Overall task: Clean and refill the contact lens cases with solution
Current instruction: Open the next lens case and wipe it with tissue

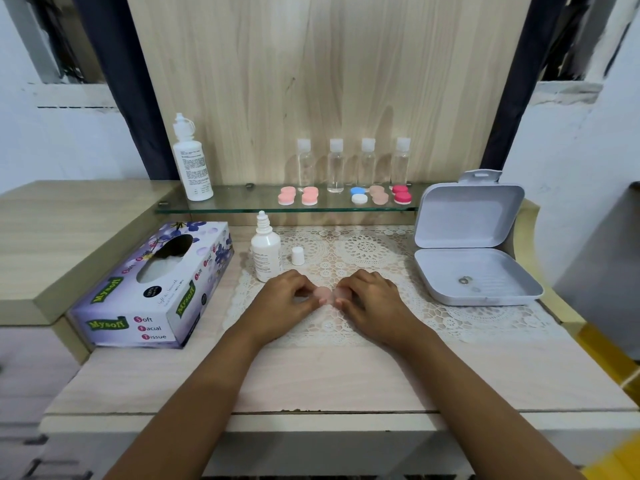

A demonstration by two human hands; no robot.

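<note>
Pink case (pixel 325 294) was held over the lace mat (pixel 367 251); left hand (pixel 285 299) and right hand (pixel 372 301) each pinched one end in curled fingers (pixel 351 285).

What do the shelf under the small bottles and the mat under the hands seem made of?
Shelf: likely glass, clear and glossy, with a greenish edge. Mat: white lace, cloth or perhaps vinyl; openwork pattern full of holes.
</note>
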